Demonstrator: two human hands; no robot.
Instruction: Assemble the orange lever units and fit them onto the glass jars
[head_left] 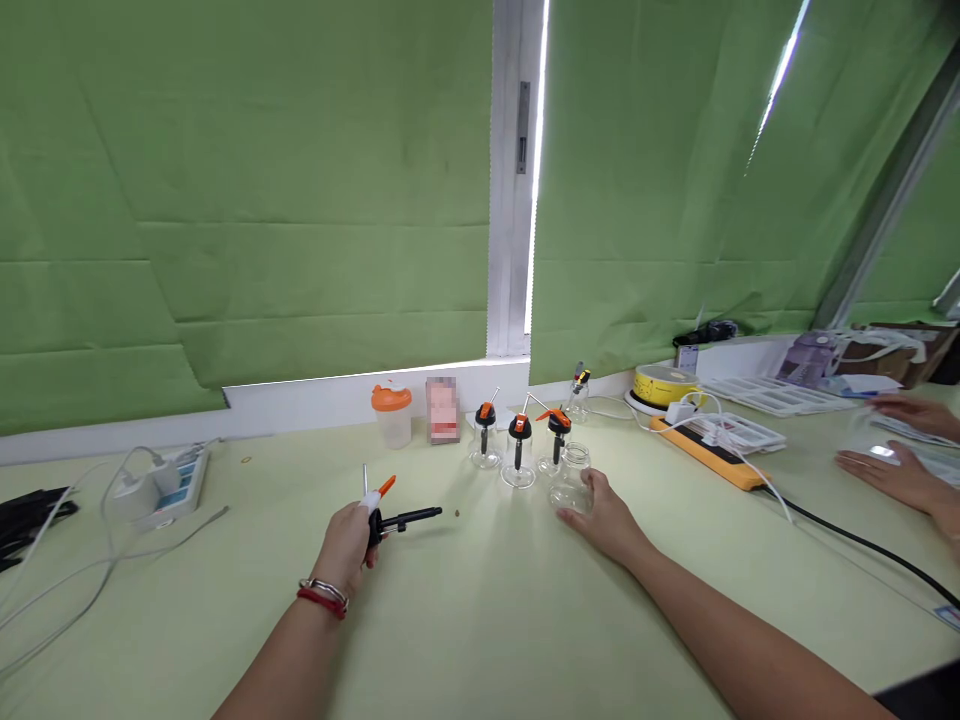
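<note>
Two hands work over the pale green table (480, 620). The left hand (346, 545) is closed around a black sprayer head (397, 518) with an orange lever, held low near the table's middle. The right hand (607, 520) curls its fingers round an uncapped glass jar (571, 478) — upright, just in front of three capped jars (517, 452) toward the far edge.

The far wall is covered by creased green blinds (247, 200), parted by a white window frame (510, 250) where thin strips of daylight are let through. A white sill (315, 397) is set beneath them, and a pale green counter (487, 620) is spread below.
</note>
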